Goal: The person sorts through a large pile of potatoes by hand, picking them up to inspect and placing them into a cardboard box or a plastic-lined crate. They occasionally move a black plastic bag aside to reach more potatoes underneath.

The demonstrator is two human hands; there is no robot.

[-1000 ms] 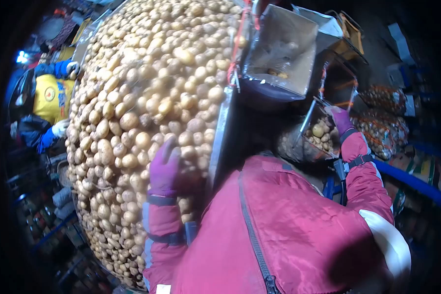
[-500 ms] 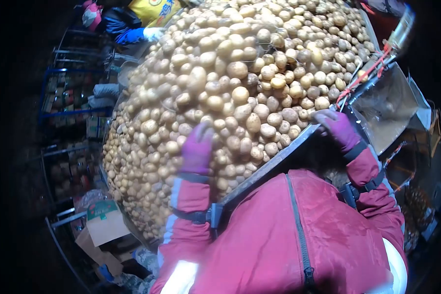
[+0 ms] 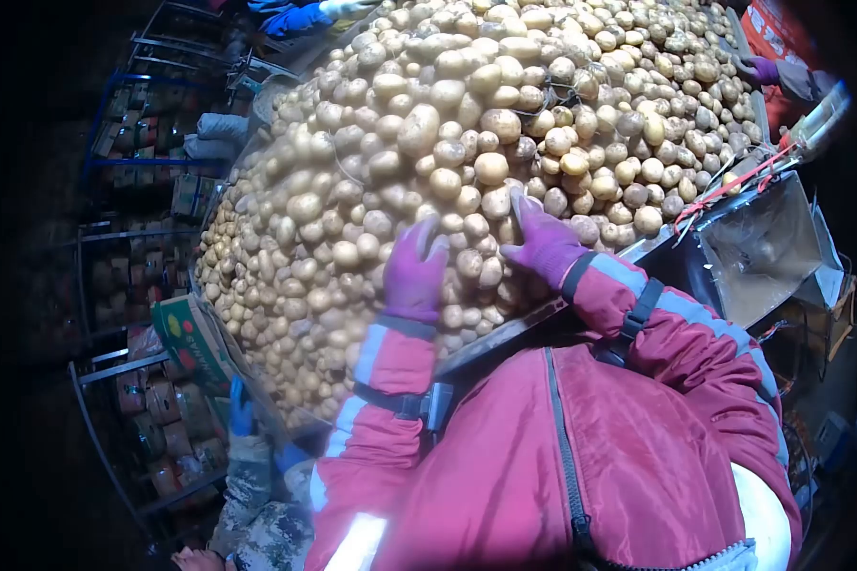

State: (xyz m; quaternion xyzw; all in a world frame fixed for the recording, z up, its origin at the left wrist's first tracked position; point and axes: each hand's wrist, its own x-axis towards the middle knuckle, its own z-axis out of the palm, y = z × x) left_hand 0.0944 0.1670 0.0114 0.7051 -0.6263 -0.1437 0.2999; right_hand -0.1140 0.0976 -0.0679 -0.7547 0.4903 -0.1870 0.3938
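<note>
A large heap of potatoes (image 3: pixel 419 128) fills the sorting table in front of me. My left hand (image 3: pixel 416 271), in a purple glove with greyish fingertips, rests on the near part of the heap, thumb apart from the fingers. To its right, my right hand (image 3: pixel 545 238), gloved alike, reaches over the table edge onto the potatoes. Its thumb and fingers are spread, beside a pale potato (image 3: pixel 497 202). No potato is plainly gripped in either hand.
A metal rim (image 3: pixel 500 335) borders the heap on my side. At right hangs a lined box chute (image 3: pixel 757 243) near a red cord (image 3: pixel 733 187). Co-workers' gloved hands show at a banana carton (image 3: pixel 195 343), at the top and at the right. Shelves of boxes stand left.
My right hand has moved left from the table edge onto the potatoes. My left hand has shifted slightly right. A co-worker's blue-gloved hand and the green carton have moved up at the left.
</note>
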